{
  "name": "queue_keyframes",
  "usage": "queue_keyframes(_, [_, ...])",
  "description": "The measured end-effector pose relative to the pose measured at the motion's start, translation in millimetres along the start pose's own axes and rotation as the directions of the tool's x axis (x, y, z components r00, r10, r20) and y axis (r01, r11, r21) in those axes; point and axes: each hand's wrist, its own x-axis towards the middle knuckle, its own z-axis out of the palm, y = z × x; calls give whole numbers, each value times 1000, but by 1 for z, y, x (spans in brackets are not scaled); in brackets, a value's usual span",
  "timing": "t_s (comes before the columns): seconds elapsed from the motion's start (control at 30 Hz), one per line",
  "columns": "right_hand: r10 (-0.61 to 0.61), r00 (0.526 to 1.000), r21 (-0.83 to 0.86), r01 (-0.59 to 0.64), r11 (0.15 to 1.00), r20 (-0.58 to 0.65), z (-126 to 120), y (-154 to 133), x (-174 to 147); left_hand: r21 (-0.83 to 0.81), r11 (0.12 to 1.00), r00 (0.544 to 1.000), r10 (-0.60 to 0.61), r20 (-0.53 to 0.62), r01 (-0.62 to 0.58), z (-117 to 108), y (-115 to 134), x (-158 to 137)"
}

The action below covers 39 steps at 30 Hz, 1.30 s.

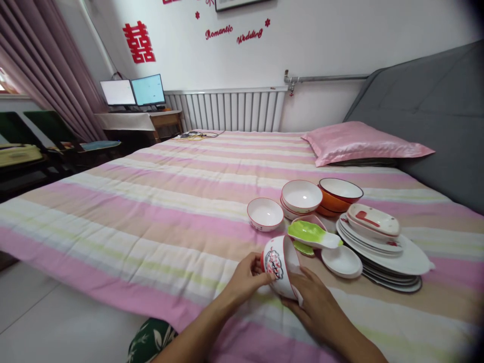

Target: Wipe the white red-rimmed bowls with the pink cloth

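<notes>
You are holding one decorated bowl (275, 264) in both hands, over the near edge of a bed with a striped cover (151, 217). The bowl is white with a red rim, and a floral design with dark lettering shows on its outer wall. It is tipped onto its side directly between your hands: its foot points left, its mouth opens to the right, and the axis from foot to mouth runs roughly crosswise in front of you.

Your left hand (247, 277) closes around the foot end, with the thumb lying along the painted wall. Your right hand (315, 300) grips the mouth side, its upper fingers reaching into the opening and another part of the hand below the rim. A pale edge shows beside those fingers; whether it is cloth or the bowl itself, you cannot tell from this view.

Just beyond the held bowl, a single small bowl (265, 214) sits upright, nearer your left hand than your right. To its right is a stack of white bowls (301, 196). A green spoon-shaped dish (308, 233) lies close past the tilted rim, while stacked plates (410, 254) spread out to the right.
</notes>
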Motion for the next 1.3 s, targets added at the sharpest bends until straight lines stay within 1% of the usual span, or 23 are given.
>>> queue_keyframes(0.17, [-42,998,-42,40,998,-56,2,0,2,1,1000,1000,1,-4,-1,0,0,0])
queue_keyframes(0.23, [-15,997,-39,12,999,-76,1,-4,2,8,1000,1000,7,7,-7,0,2,-1])
queue_keyframes(0.37, [102,989,9,-102,995,-111,-2,-13,1,38,999,1000,4,14,-5,1,5,-2])
queue_keyframes(0.47, [109,988,26,-106,994,-107,-1,-16,1,48,999,1000,-6,0,6,1,4,-2])
queue_keyframes(0.6, [122,990,8,-121,993,-77,2,-13,-1,44,999,1000,-10,-9,11,1,1,-1])
queue_keyframes(0.67, [105,992,-1,-106,994,-65,2,-8,-2,32,999,1000,-9,-8,9,0,0,-1])
queue_keyframes(0.8, [-7,1000,-50,8,999,18,-1,1,-1,18,1000,1000,-8,-7,8,0,-2,0])
queue_keyframes(0.87, [-24,999,-79,27,997,34,-3,4,1,14,1000,1000,-14,-11,14,0,-3,0])
queue_keyframes(0.97, [-21,1000,-97,22,995,13,-2,5,3,0,1000,1000,-17,-13,17,1,-1,0])
queue_keyframes(1.07, [-25,999,-56,23,998,-40,1,-1,3,8,1000,1000,-7,-14,7,2,2,0])
queue_keyframes(1.13, [3,995,8,-2,1000,-100,1,-7,3,10,1000,1000,2,-6,-2,2,3,-1])
queue_keyframes(1.2, [89,984,105,-73,992,-153,0,-13,2,11,1000,1000,5,1,-5,2,4,-1])
queue_keyframes(1.27, [194,968,206,-160,965,-157,-2,-17,2,18,1000,1000,-6,-1,6,1,3,-2])
queue_keyframes(1.3, [222,965,238,-185,953,-139,-2,-18,1,25,1000,1000,-15,-5,15,1,3,-2])
